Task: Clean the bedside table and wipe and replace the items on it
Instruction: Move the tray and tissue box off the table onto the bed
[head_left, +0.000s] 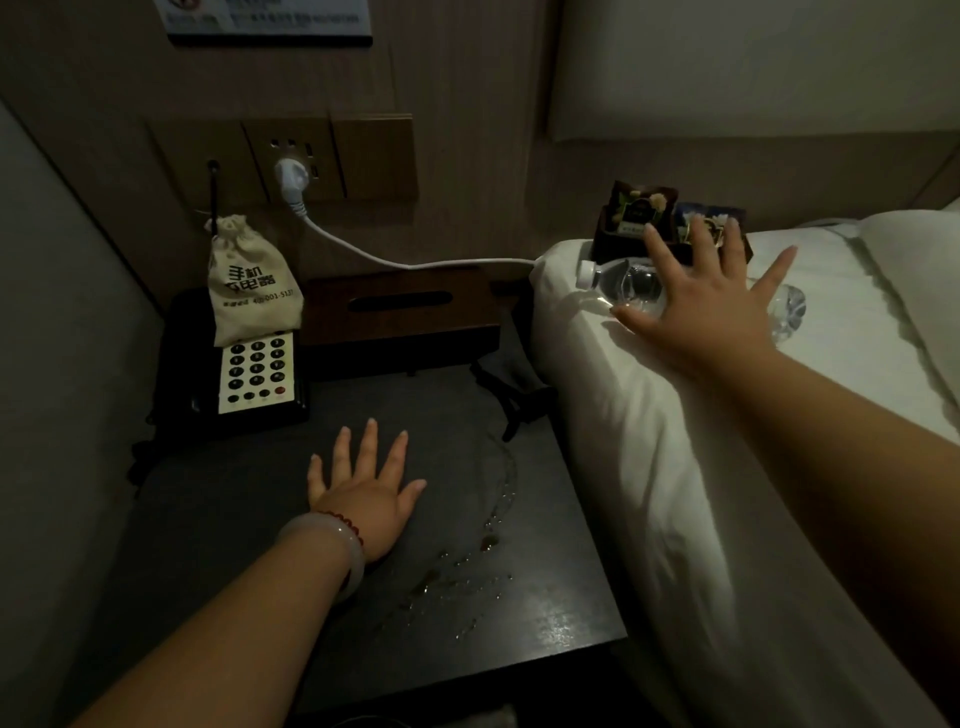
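The dark bedside table (218, 519) carries wet streaks and droplets (467, 561) on its right half. My left hand (363, 488) lies flat on the tabletop with fingers spread, holding nothing. A black telephone (249, 374) stands at the back left with a cloth pouch (254, 286) on it. Beside it sits a dark wooden tissue box (400, 306). On the white bed lies a clear water bottle (623, 283) on its side. My right hand (706, 301) hovers over it with fingers spread straight. Behind the hand stands a dark holder with sachets (639, 213).
The bed's white duvet (649, 467) rises right along the table's right edge. A white plug and cable (363, 249) run from the wall socket panel across to the bed. A black cord (514, 405) lies at the table's back right. A grey wall closes the left side.
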